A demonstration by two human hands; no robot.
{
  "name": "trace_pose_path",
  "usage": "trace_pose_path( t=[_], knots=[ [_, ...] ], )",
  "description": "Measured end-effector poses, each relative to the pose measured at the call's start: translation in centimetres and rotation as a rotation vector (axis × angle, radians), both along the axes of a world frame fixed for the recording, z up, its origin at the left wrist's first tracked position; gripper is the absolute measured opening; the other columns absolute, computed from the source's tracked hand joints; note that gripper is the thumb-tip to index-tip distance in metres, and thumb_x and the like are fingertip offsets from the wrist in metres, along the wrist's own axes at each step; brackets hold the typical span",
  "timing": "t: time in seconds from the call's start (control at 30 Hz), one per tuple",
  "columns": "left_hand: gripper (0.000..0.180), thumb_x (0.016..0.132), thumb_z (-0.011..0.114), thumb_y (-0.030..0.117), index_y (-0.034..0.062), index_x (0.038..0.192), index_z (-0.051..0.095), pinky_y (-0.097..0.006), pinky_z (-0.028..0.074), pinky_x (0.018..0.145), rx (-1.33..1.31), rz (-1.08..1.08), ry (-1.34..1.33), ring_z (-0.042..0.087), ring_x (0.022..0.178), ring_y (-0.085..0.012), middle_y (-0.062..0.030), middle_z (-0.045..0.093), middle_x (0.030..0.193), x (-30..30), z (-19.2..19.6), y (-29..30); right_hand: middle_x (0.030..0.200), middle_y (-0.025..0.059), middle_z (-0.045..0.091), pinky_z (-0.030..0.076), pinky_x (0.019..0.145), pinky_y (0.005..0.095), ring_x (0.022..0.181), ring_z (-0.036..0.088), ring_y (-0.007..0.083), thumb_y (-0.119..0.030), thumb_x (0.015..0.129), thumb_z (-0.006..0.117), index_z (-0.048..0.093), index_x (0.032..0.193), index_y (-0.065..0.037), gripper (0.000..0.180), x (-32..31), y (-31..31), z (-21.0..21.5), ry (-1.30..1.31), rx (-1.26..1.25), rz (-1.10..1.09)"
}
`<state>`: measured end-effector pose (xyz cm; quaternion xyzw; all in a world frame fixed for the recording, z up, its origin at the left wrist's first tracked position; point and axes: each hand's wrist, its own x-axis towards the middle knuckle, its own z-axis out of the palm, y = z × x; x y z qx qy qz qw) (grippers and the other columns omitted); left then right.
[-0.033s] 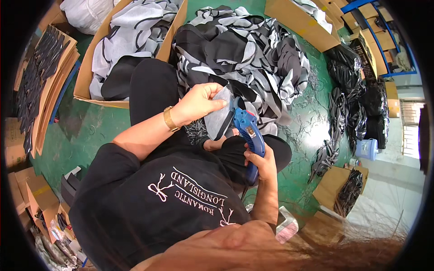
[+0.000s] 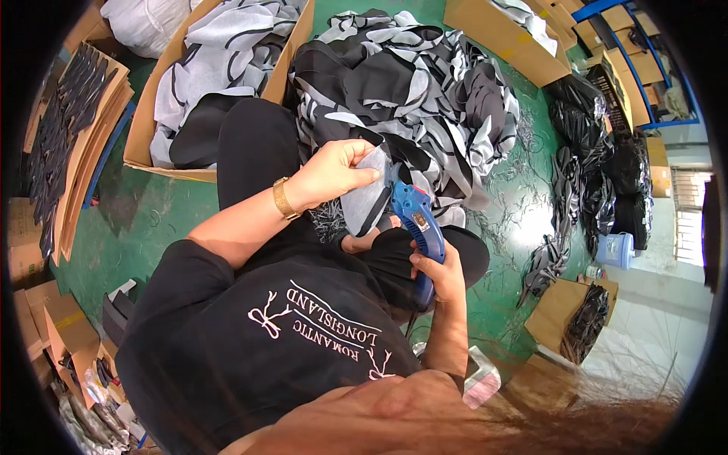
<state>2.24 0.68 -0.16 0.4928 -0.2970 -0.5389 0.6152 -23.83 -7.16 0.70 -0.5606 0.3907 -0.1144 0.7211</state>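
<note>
My left hand [image 2: 334, 176], with a gold band on its wrist, pinches the upper end of a grey fabric piece [image 2: 362, 201] with a black edge. The piece hangs down in front of my knees. My right hand [image 2: 444, 271] is wrapped around the handle of a blue electric fabric cutter [image 2: 418, 220]. Its head meets the right edge of the fabric piece near my left fingers; the exact contact of the blade is hidden. A dark cord runs from the bottom of the handle.
Beyond my hands lies a large heap of black and grey fabric pieces [image 2: 409, 83]. A cardboard box [image 2: 144, 148] of similar pieces stands at the left, another box [image 2: 504, 45] at the far right. Thin black offcuts litter the green floor [image 2: 523, 182]. Black plastic bags [image 2: 580, 121] line the right.
</note>
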Motion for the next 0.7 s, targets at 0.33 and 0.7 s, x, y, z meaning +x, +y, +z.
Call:
trace_pose_path(
  t=[0.33, 0.7],
  knots=[
    [0.016, 0.075, 0.058, 0.001, -0.0014, 0.091, 0.06, -0.023, 0.044, 0.065, -0.065, -0.206, -0.313, 0.051, 0.073, -0.0031, 0.0014, 0.061, 0.079, 1.3, 0.2, 0.5, 0.073, 0.0064, 0.058, 0.048, 0.051, 0.0278, 0.058, 0.057, 0.0152, -0.002, 0.069, 0.068, 0.058, 0.096, 0.006, 0.03, -0.2, -1.1, -0.2, -0.016, 0.064, 0.078],
    [0.02, 0.082, 0.056, 0.002, -0.0016, 0.101, 0.062, -0.021, 0.045, 0.068, -0.041, -0.197, -0.167, 0.054, 0.075, -0.0029, 0.003, 0.064, 0.086, 1.7, 0.1, 0.1, 0.072, 0.0073, 0.056, 0.048, 0.054, 0.0276, 0.057, 0.055, 0.0155, -0.007, 0.068, 0.067, 0.057, 0.097, 0.006, 0.032, 0.9, -1.7, 0.0, -0.138, 0.051, -0.063]
  ],
)
